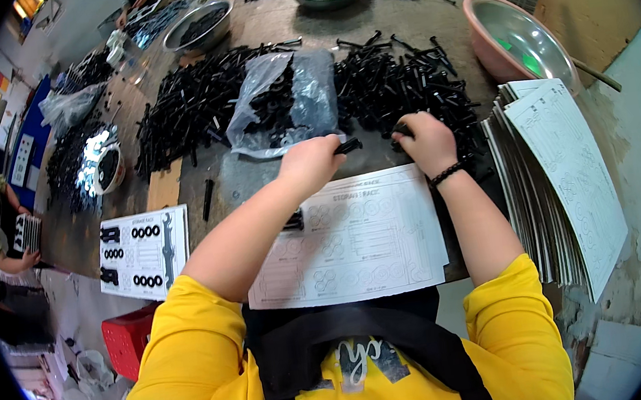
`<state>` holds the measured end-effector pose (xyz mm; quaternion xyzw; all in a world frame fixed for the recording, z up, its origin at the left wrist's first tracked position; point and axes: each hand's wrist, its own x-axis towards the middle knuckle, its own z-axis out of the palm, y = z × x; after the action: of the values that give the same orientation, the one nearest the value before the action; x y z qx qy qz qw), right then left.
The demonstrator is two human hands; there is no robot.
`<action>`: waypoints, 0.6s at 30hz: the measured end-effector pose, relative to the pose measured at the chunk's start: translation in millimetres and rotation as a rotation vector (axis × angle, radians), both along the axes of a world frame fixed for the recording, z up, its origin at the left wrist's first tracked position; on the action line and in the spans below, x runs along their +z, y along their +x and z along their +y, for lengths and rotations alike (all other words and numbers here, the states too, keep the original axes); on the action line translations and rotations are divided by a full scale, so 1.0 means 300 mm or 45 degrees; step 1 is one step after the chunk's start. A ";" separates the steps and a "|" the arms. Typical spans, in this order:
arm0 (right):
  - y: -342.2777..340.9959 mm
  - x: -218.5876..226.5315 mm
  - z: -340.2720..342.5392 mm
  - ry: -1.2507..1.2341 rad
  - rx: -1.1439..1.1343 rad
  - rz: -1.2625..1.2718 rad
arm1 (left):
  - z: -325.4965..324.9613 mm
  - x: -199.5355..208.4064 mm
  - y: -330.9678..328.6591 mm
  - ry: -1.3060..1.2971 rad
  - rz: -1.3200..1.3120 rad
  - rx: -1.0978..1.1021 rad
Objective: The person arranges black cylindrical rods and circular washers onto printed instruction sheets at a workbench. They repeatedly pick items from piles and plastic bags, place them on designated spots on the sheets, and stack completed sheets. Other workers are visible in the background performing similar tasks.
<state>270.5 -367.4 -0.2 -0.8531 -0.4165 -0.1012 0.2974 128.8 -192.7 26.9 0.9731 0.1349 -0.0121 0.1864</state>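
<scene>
"What are the hands doing?"

"Seen from above, a person in a yellow top [187, 349] reaches across a worktable [269, 26]. The left hand [310, 166] is closed on black bolts [348, 146], their ends poking out to the right; how many cannot be told. The right hand [431, 145], with a beaded bracelet [446, 174] at the wrist, pinches a dark piece [404, 129], probably a bolt, at the near edge of the right-hand heap [410, 83]."

"And around them?"

"A clear plastic bag [312, 94] lies just beyond the left hand, with a left-hand heap [191, 108] of similar black pieces beside it. Nearer the person, printed sheets [374, 257] lie flat, partly under the left forearm."

"How would the bolts handle?"

"Likely stiff, sturdy and light one by one, though a fistful could weigh more. Their smooth shafts may roll or slide past one another, so a bunch is best squeezed around the middle of the shafts, heads kept together. The sheets look light and easily creased; lifting by an edge should suit them."
</scene>
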 end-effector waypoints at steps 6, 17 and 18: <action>-0.137 0.034 0.040 0.436 0.318 0.322 | 0.095 0.032 -0.394 -0.259 -0.053 -0.055; -0.645 -0.010 0.245 -0.483 0.793 0.785 | 0.016 -0.152 -0.786 0.062 -0.397 -0.379; -0.669 -0.004 0.250 -0.523 0.859 0.768 | 0.013 -0.142 -0.809 0.032 -0.363 -0.325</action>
<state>69.8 -292.4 -1.5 -0.7032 -0.5761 0.3360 0.2466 -113.9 -188.9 -15.9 0.9764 -0.0171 0.1039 0.1885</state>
